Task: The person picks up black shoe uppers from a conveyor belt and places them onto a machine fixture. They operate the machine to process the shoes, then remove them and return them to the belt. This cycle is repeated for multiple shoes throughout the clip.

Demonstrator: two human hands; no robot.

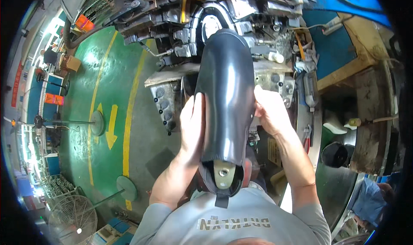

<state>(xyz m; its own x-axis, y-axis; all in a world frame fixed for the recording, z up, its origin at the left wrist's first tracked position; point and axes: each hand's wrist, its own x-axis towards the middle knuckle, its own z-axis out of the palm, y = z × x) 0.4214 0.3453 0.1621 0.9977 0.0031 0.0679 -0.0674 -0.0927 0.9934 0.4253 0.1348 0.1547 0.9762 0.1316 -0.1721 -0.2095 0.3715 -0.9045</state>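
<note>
A tall black boot (pixel 228 85), smooth and shiny, lies lengthwise in front of my chest. Its far end reaches up to the clamps of a metal machine (pixel 185 38). At the near end the shaft opening shows the top of a pale shoe last (pixel 223 174) with a round hole in it, and a black pull tab hangs below. My left hand (pixel 192 122) presses along the boot's left side with the fingers together. On the right side my right hand (pixel 271 111) grips the boot's edge, its fingertips partly hidden behind it.
To the right, a narrow shelf holds a grey bottle (pixel 309 90) and red-handled pliers (pixel 307 138). Pale lasts (pixel 335 123) and a black boot (pixel 334 154) sit farther right. On the left are a green floor (pixel 81 98) with yellow lines and a standing fan (pixel 73 219).
</note>
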